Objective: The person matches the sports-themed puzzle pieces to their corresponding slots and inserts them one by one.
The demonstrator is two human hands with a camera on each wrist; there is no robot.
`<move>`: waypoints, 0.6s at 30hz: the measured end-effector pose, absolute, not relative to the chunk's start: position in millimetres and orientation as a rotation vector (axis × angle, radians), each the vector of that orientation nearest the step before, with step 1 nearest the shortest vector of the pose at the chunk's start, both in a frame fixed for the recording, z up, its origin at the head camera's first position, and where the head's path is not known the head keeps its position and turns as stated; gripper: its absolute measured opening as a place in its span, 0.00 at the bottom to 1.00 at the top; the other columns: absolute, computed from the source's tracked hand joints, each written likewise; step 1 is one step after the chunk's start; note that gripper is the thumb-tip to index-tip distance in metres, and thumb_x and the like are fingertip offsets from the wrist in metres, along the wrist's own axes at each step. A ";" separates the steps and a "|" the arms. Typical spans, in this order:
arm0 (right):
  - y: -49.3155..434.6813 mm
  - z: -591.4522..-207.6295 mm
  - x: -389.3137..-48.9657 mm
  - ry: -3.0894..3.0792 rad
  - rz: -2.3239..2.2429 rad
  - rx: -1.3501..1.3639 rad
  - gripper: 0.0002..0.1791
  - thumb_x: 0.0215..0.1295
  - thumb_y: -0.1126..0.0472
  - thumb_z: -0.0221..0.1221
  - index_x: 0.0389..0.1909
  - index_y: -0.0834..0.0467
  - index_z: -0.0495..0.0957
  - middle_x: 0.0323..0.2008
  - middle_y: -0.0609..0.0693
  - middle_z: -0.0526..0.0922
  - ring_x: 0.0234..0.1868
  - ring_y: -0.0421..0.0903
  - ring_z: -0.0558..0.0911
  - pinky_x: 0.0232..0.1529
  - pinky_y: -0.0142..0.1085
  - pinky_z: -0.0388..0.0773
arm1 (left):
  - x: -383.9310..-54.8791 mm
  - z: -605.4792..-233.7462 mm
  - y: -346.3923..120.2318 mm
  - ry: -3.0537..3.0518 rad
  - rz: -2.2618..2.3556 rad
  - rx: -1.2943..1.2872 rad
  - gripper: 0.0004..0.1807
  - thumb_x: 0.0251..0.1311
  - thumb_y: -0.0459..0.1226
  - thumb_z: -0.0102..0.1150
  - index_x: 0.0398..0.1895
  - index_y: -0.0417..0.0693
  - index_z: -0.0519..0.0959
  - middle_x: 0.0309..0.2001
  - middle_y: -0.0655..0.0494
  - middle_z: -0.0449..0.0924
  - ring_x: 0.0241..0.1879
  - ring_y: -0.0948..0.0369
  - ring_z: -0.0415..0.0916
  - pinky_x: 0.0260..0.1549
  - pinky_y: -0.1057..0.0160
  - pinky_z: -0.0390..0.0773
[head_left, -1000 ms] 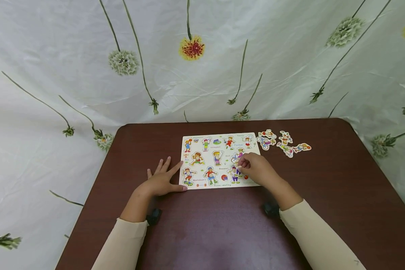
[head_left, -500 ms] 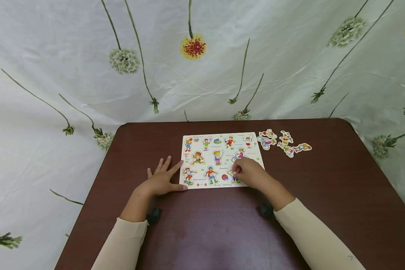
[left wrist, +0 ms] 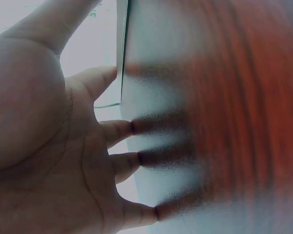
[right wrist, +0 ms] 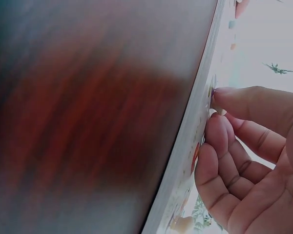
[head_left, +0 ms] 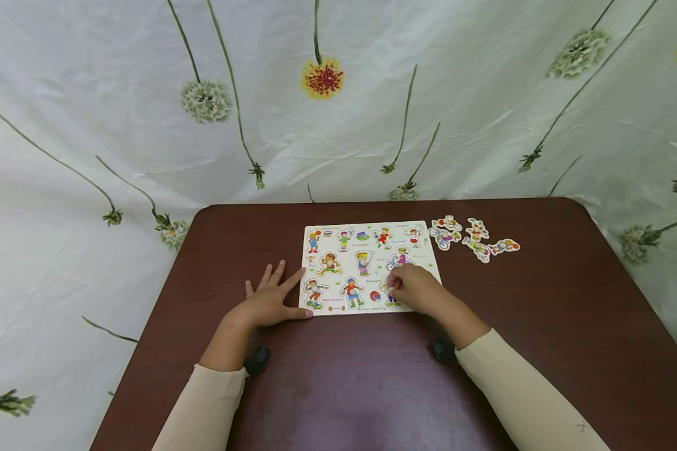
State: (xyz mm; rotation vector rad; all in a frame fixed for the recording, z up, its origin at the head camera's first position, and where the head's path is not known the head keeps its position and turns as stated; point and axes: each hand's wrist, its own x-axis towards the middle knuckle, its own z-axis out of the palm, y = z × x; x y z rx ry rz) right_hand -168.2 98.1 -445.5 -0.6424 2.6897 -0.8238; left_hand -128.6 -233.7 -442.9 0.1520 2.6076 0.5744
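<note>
The left hand [head_left: 265, 307] is spread wide, palm down, its fingers straight and fanned, holding nothing. Its thumb and index finger touch the side of the board [head_left: 344, 267] nearest it; the other three fingertips rest on the table [head_left: 327, 388]. The right hand [head_left: 420, 288] is over the board's opposite side, nearly closed: thumb and index finger pinch a pale knob [right wrist: 219, 111] on a piece [head_left: 393, 301], the remaining fingers folded in. The hand covers part of this piece; whether it lies fully flush cannot be told.

The board lies flat between the two hands. Close beside the left hand is a skater [head_left: 314, 294]; between the hands, a roller-skater [head_left: 352, 293]; just beyond the right fingers, a cyclist [head_left: 400, 257], partly hidden. Farther from both hands, a row of figures runs along the board's far edge.

Beyond the right hand and to its right, five loose pieces [head_left: 477, 249] lie grouped on the table, off the board. Behind each hand come a black wrist camera [head_left: 257, 361] and a cream sleeve [head_left: 205, 407]. Past the table's far edge hangs a pale cloth [head_left: 372, 144] printed with flowers.
</note>
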 end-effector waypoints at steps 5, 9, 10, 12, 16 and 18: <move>99.9 -447.4 -168.2 2.668 -0.875 -0.610 0.02 0.61 0.67 0.65 0.31 0.58 0.81 0.30 0.50 0.81 0.34 0.42 0.78 0.40 0.36 0.74 | -128.7 -442.4 -234.0 2.609 0.577 0.152 0.56 0.55 0.64 0.67 0.83 0.65 0.47 0.83 0.41 0.29 0.81 0.37 0.24 0.66 0.21 0.25; 103.9 -449.7 -166.7 2.653 -0.976 -0.581 0.02 0.61 0.65 0.66 0.34 0.59 0.82 0.31 0.50 0.82 0.35 0.41 0.78 0.40 0.34 0.74 | -128.5 -442.2 -233.8 2.607 0.580 0.154 0.56 0.55 0.64 0.67 0.83 0.65 0.48 0.83 0.40 0.29 0.81 0.37 0.24 0.66 0.21 0.25; 105.3 -450.5 -166.4 2.651 -1.010 -0.568 0.03 0.62 0.65 0.66 0.35 0.60 0.83 0.31 0.50 0.82 0.34 0.41 0.79 0.40 0.34 0.75 | -128.4 -442.3 -233.6 2.606 0.580 0.153 0.56 0.56 0.64 0.67 0.83 0.65 0.48 0.83 0.40 0.29 0.81 0.37 0.24 0.66 0.21 0.25; 109.2 -451.4 -165.9 2.645 -1.088 -0.534 0.05 0.63 0.64 0.66 0.38 0.61 0.83 0.32 0.51 0.83 0.35 0.42 0.80 0.40 0.34 0.76 | -128.2 -442.2 -233.1 2.606 0.578 0.154 0.56 0.56 0.64 0.67 0.83 0.65 0.48 0.83 0.40 0.29 0.81 0.36 0.24 0.66 0.21 0.25; 119.2 -450.9 -167.3 2.652 -1.228 -0.422 0.10 0.67 0.61 0.65 0.45 0.61 0.84 0.38 0.53 0.86 0.39 0.46 0.83 0.43 0.37 0.79 | -128.1 -441.6 -232.5 2.608 0.573 0.153 0.56 0.56 0.63 0.67 0.83 0.65 0.48 0.83 0.40 0.29 0.81 0.36 0.24 0.66 0.20 0.26; 125.6 -449.3 -169.5 2.657 -1.297 -0.361 0.12 0.69 0.59 0.64 0.48 0.61 0.83 0.41 0.55 0.86 0.43 0.49 0.84 0.45 0.39 0.79 | -128.1 -441.3 -232.3 2.608 0.574 0.153 0.56 0.56 0.63 0.67 0.83 0.64 0.48 0.83 0.40 0.29 0.81 0.36 0.24 0.66 0.20 0.26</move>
